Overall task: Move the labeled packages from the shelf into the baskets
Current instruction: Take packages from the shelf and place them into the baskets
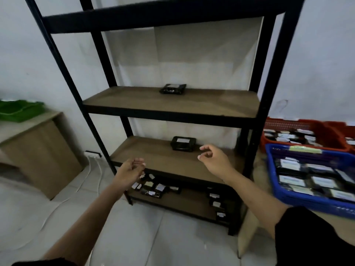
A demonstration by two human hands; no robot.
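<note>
A shelf rack is set against the wall. One package is placed on an upper board, another package on the board below, several more on the bottom board. Two filled baskets are placed to its right, a cabinet to its left.

Looks like a small stockroom or packing room for an online shop, probably set up in a spare room. Main giveaway is the black metal shelving rack with brown boards, holding small black-wrapped packages with white labels, most of them scattered on the bottom shelf. Off to the right there's a blue basket and a red basket both packed with the same labeled parcels. Plain white walls, pale tiled floor, a white cable running along it, and a low wooden cabinet with a green tray on its top surface at the left.
</note>
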